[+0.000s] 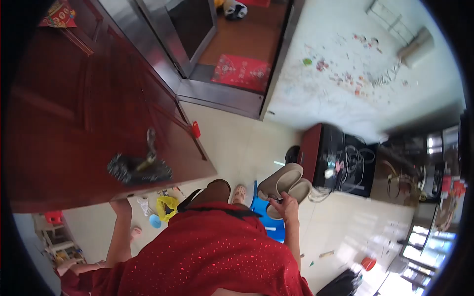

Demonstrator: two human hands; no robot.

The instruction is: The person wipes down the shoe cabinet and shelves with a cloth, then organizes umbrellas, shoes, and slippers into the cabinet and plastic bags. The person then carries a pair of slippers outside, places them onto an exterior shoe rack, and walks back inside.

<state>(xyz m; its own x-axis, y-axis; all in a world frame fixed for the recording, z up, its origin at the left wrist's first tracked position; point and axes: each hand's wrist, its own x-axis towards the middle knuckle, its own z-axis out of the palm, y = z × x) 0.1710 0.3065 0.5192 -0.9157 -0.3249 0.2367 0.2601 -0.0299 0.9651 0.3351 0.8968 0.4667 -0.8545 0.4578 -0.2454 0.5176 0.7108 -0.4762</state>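
My right hand (285, 206) grips a pair of grey-beige slip-on shoes (280, 182) by their edges, fingers closed on them. The shoes hang over a blue plastic stool (277, 232), partly hidden by my hand and clothing. On the other side, my left hand (121, 206) is at the lower edge of a dark red-brown door (64, 118), its fingers hidden behind it. A dark furry cover (136, 170) hangs on the door's handle. Pink footwear (239, 194) shows on a foot below me.
Ahead is a metal-framed doorway with a raised sill (219, 101) and a red mat (242, 71). A black-topped cabinet with cables (358, 165) stands against the marked wall at right. A yellow bag (167, 207) lies on the floor at left.
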